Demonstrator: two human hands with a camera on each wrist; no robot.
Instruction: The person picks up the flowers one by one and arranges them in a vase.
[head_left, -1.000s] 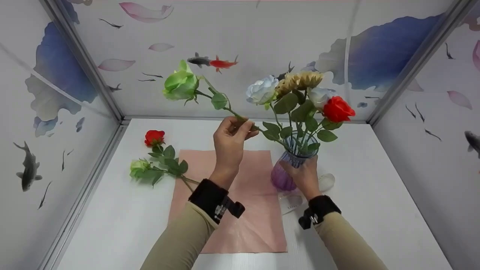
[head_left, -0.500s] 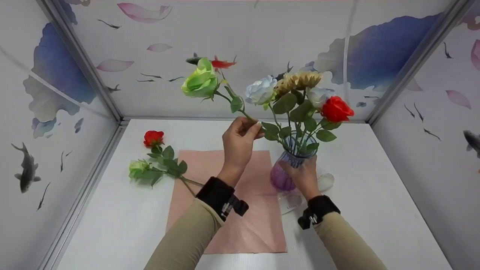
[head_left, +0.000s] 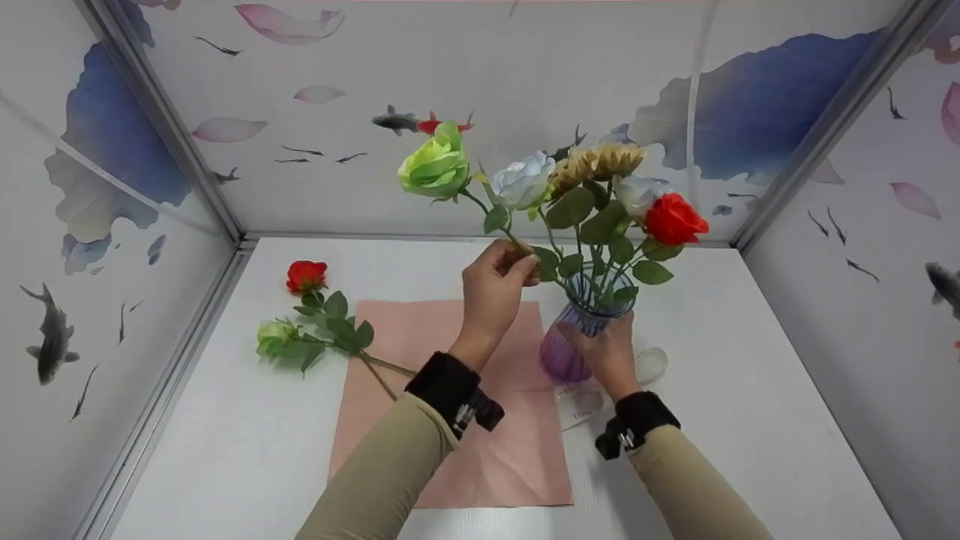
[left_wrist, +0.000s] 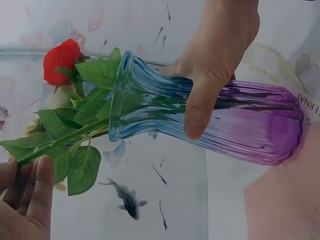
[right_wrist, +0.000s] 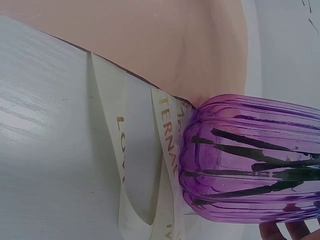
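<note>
My left hand (head_left: 495,296) pinches the stem of a light green rose (head_left: 435,165), its bloom tilted up to the left. In the left wrist view that stem (left_wrist: 65,140) runs from the fingertips to the mouth of a ribbed glass vase (left_wrist: 240,125), blue at the neck and purple below. My right hand (head_left: 611,352) grips the vase at its neck, thumb across the near side. The vase stands upright, holding a red rose (head_left: 676,219), pale blue-white roses (head_left: 523,180) and tan sunflower-like blooms (head_left: 600,161). Cut stem ends (right_wrist: 250,175) show through the purple glass.
A red rose (head_left: 306,277) and a green rose (head_left: 276,337) lie at the left, stems over a pink sheet (head_left: 517,450). Cream printed ribbon (right_wrist: 167,130) loops beside the vase's base. Printed panels (head_left: 480,60) wall in the white table (head_left: 750,450).
My left hand has moved right with the green rose, bringing its bloom beside the pale blue rose. The right hand and vase have stayed in place.
</note>
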